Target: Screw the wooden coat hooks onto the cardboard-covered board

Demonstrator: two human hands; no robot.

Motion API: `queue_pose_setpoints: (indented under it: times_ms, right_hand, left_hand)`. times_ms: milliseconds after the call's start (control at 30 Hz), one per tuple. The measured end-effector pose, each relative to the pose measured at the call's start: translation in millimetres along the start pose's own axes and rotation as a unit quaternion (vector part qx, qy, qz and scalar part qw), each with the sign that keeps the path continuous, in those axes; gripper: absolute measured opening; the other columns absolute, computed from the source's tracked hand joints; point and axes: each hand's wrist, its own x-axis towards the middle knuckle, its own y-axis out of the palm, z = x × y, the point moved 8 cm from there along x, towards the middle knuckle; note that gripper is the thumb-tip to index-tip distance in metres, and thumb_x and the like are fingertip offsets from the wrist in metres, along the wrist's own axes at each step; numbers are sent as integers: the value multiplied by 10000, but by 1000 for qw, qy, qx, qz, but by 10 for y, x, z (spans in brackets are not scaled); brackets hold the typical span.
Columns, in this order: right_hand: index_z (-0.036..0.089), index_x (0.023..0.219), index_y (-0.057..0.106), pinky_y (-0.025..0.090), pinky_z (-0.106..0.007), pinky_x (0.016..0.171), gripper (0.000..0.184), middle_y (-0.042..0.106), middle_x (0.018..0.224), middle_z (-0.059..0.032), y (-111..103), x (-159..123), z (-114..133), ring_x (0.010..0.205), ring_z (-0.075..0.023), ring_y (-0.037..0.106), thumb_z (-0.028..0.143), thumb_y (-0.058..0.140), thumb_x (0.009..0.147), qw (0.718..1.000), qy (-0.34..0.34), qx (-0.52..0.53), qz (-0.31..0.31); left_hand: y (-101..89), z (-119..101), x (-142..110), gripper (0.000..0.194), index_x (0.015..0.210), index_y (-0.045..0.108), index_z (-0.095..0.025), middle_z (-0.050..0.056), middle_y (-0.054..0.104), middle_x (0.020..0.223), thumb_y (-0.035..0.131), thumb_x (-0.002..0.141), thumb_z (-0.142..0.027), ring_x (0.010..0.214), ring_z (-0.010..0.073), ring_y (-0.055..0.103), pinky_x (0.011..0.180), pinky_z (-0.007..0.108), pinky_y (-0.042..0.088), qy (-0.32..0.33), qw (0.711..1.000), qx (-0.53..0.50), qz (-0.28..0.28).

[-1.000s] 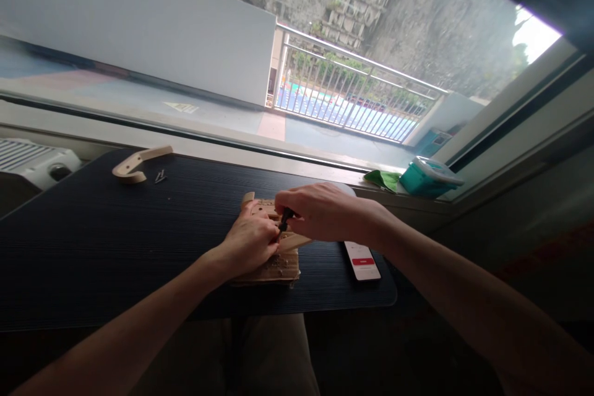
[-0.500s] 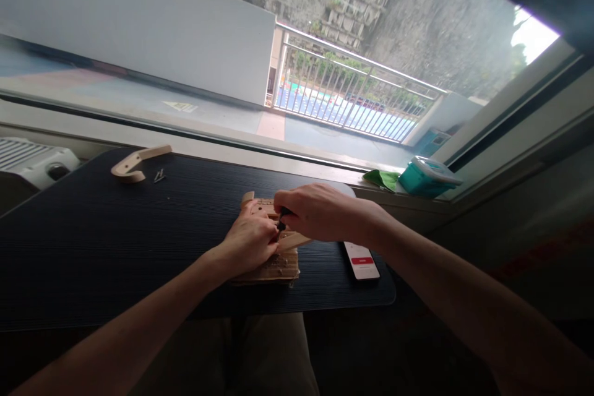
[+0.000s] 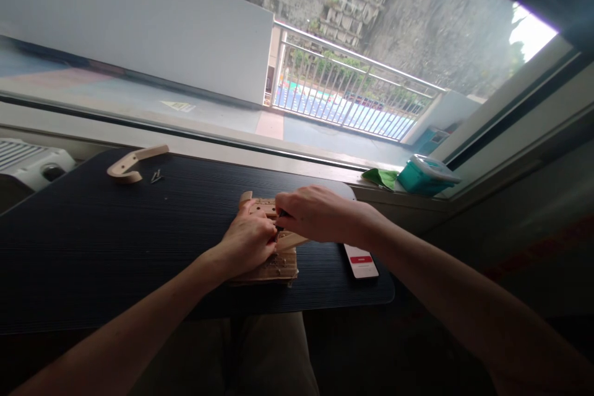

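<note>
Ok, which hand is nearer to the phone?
Right. The right hand is just to the phone's left and farther from the body, its wrist near the phone's far end; the left hand is farther left, over the cardboard.

Left hand (image 3: 248, 242) and right hand (image 3: 313, 213) both bare, wrists likewise. Left forearm (image 3: 139, 322) and right forearm (image 3: 445, 278) bare out to the edge of view, slim, tapering toward the wrist. Trousers (image 3: 276, 346) plain, dull khaki-grey; deep shadow makes exact shade uncertain.
</note>
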Motion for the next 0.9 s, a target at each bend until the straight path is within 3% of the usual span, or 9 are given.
queue_pose_setpoints:
  times_ms: [133,267,467,733,900]
  right_hand:
    - [151,903,629,316,-258,573,251,692,820,-94,-31,2,-4,762,-192,628,302,429,899,999,26,-14,12]
    - [179,927,627,298,-248,568,166,690,865,-64,-64,-27,36,782,-167,621,225,487,851,1000,-10,-5,17]
    - [137,886,634,310,-255,574,254,690,806,-92,-9,23,25,746,-177,627,270,420,915,1000,18,-10,13]
    - [150,870,640,317,-265,570,284,696,822,-94,1,18,9,749,-192,634,266,385,918,999,29,-14,14]
    - [191,928,628,312,-247,571,159,691,871,-58,-31,-10,7,792,-174,627,222,500,839,999,-1,-8,31]
  left_hand:
    - [3,-7,-10,169,656,684,-204,50,700,782,533,731,-195,939,249,585,1034,519,261,0,1000,-1,6]
    - [-1,-13,-9,171,661,690,-206,52,702,766,537,737,-201,958,250,585,1022,498,281,0,1000,2,5]
    - [-2,-14,-5,168,687,692,-190,67,706,856,533,744,-186,960,246,591,1052,502,264,-6,1000,10,-2]
    - [-5,10,-27,137,687,690,-205,52,705,815,570,752,-221,958,248,592,1067,509,249,-30,1000,-9,-1]
    - [-27,-5,-7,128,650,682,-197,73,704,890,589,731,-229,995,277,575,1001,508,325,-16,1000,-13,-10]
